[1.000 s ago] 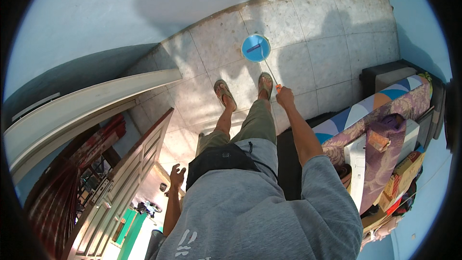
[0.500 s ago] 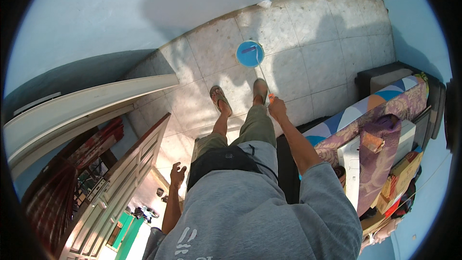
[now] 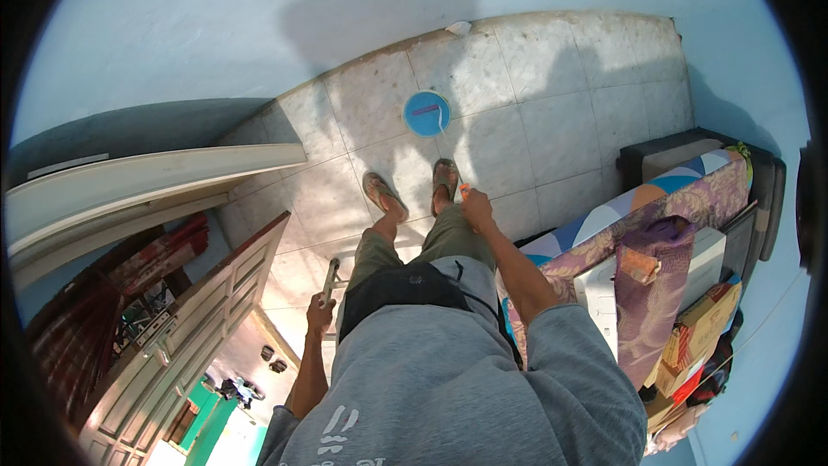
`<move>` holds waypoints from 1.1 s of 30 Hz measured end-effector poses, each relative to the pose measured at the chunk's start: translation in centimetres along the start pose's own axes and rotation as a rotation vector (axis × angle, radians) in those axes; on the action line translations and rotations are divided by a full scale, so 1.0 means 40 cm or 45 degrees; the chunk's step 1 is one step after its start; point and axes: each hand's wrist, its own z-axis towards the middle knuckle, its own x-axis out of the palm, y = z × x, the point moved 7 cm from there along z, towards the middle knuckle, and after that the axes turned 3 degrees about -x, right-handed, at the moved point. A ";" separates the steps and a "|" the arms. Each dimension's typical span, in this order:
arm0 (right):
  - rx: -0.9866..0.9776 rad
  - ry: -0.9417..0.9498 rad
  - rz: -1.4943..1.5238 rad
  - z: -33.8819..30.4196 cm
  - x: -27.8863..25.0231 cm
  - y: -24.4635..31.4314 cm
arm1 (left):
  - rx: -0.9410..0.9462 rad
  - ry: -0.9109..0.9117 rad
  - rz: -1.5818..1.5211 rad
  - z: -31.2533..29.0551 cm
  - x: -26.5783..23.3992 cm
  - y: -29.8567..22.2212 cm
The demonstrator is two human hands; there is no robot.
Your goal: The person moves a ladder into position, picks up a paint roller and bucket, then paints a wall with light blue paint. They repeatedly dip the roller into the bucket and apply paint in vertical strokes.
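My right hand (image 3: 476, 208) is closed round the orange handle of a paint roller (image 3: 425, 110), held low in front of my right thigh. Its thin rod runs forward past my right foot, and the roller head lies in a round bucket (image 3: 405, 115) on the floor. Blue paint (image 3: 424, 126) shows inside the bucket. At my left side, my left hand (image 3: 319, 314) has its fingers curled at the end of a pale metal frame (image 3: 331, 276), apparently gripping it. The frame stands beside my left leg, and my body hides most of it.
A pale blue wall (image 3: 216, 26) rises ahead of the tiled floor (image 3: 561, 134). To the left is an open panelled door (image 3: 207, 319). On the right a patterned mattress (image 3: 638, 198), a purple cloth (image 3: 651, 293) and cardboard boxes (image 3: 703, 328) are stacked.
My left hand, previously free with its fingers apart, has closed on the metal frame, which now shows more. The roller head has turned a little in the bucket. My view has shifted slightly.
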 end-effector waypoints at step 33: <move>-0.402 -0.805 0.205 -0.571 -0.533 0.072 | 0.709 -0.106 0.336 0.123 -0.058 -0.346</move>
